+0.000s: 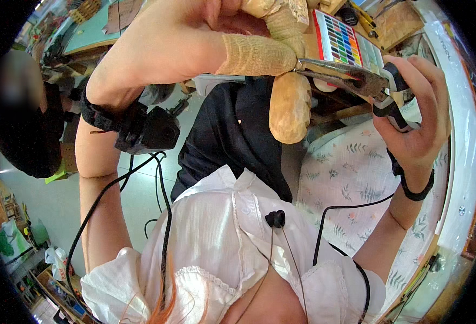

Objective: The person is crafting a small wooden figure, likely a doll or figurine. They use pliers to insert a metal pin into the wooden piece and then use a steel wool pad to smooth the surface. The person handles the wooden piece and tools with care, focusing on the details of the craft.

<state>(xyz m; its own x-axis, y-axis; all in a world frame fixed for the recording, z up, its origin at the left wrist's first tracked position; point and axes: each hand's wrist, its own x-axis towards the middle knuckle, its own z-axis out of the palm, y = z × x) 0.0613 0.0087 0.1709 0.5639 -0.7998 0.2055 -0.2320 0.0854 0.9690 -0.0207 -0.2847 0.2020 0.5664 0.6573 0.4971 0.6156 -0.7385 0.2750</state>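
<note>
My left hand (186, 51) comes across the top of the view, with tan wrap tape (257, 55) on the thumb and at least one finger. It is closed on a pale carved wooden piece (290, 110), whose rounded, faceted end hangs down below the thumb. The upper part of the piece is hidden by the hand. My right hand (419, 108) is wrapped round the black-and-grey handles of a pair of pliers (351, 78). The plier jaws point left and meet a tiny metal bit at the thumb tip, just above the wood; what they grip exactly is too small to tell.
A red-edged paint set (338, 40) with many colour pans lies on the bench behind the pliers. To the right hangs a white leaf-patterned cloth (346, 178). Black cables (165, 216) run from my wrists. Another person (24, 119) is at the far left.
</note>
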